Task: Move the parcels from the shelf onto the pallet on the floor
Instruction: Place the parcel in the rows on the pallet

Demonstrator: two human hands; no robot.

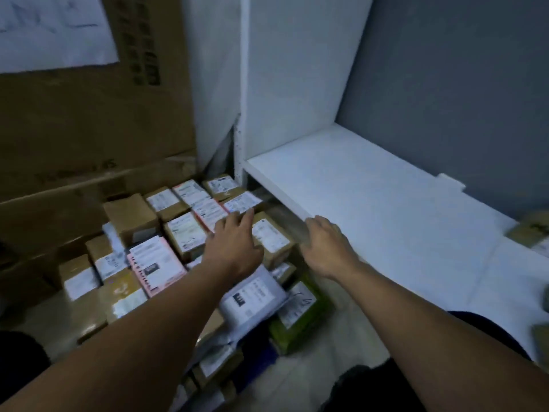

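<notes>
i read the shelf [371,197] as white painted or coated board, matt and smooth. the small parcels [184,233] are plain brown cardboard, dull, each with a white paper label. one pink mailer [154,269] has a printed paper face. the poly bag [255,295] is grey plastic film, wrinkled and slightly glossy. the green box [300,322] is printed card. the big cartons [89,129] are rough brown cardboard. the wall [445,99] looks matt grey.

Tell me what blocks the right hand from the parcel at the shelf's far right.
Nothing visible does: only bare white shelf top lies between the right hand and that parcel, cut off by the frame edge.
</notes>
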